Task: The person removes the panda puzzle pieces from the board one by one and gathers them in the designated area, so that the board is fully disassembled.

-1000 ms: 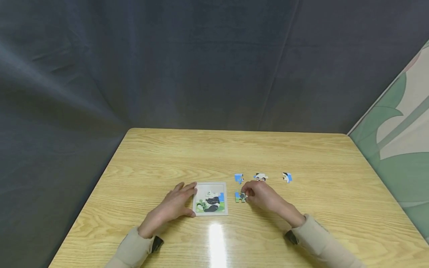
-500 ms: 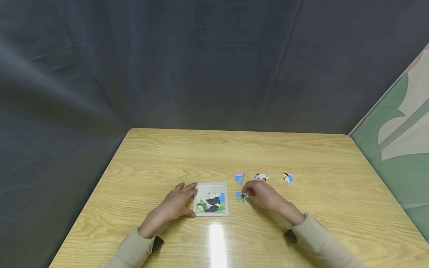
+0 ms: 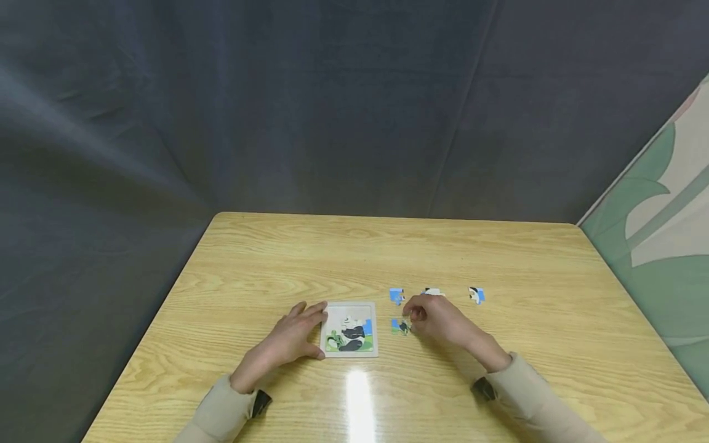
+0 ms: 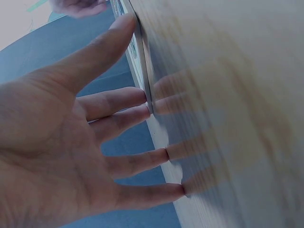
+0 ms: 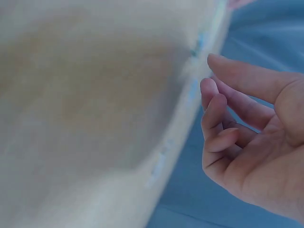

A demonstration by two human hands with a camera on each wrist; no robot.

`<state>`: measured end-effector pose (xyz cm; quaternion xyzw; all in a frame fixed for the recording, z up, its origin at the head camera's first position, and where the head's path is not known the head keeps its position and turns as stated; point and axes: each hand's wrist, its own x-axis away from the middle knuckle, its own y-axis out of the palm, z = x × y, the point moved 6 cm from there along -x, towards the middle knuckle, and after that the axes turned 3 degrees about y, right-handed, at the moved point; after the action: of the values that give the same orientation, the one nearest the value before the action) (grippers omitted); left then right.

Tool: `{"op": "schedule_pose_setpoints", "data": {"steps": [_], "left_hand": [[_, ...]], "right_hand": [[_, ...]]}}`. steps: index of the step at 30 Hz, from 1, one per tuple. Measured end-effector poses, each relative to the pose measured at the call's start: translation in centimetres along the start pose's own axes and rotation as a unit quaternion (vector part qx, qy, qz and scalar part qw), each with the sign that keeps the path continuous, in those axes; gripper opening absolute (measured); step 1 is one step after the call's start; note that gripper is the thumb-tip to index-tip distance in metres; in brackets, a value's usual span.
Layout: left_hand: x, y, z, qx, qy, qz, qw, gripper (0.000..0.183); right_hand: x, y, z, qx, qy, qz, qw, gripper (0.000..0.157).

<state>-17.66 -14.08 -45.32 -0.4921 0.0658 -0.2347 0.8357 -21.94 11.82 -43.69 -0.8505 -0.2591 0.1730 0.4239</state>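
In the head view my left hand (image 3: 292,336) lies at the left edge of a white puzzle tray (image 3: 375,344), its thumb and fingers spread along that edge. A partly filled panda picture (image 3: 352,335) is in the tray. The left wrist view shows the fingers (image 4: 118,99) mostly straight, their tips at the frame and table. My right hand (image 3: 440,320) is just right of a blue, green and dark puzzle piece (image 3: 399,327) on the table. In the right wrist view its thumb and forefinger stand apart with nothing seen between them, the other fingers loosely bent.
Behind the right hand lie a blue puzzle piece (image 3: 396,296), a panda-face piece (image 3: 434,291) partly covered by the hand, and a black, white and blue piece (image 3: 476,295). A dark curtain (image 3: 354,111) hangs beyond the wooden table (image 3: 277,246).
My right hand has shifted slightly up and right, and its fingers have drawn back from the blue and green puzzle piece. The left hand stays at the tray's edge.
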Motion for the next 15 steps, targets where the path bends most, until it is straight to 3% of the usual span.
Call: {"op": "schedule_pose_setpoints", "data": {"steps": [6,15], "left_hand": [[0.0,0.1,0.0,0.002,0.004,-0.001,1.0000,0.068],[0.0,0.1,-0.3,-0.001,0.006,0.005,1.0000,0.070]], "right_hand": [[-0.6,-0.8,-1.4,0.005,-0.018,0.039,0.999,0.018],[-2.9,3.5,-5.5,0.001,-0.049,0.023,0.999,0.024]]}}
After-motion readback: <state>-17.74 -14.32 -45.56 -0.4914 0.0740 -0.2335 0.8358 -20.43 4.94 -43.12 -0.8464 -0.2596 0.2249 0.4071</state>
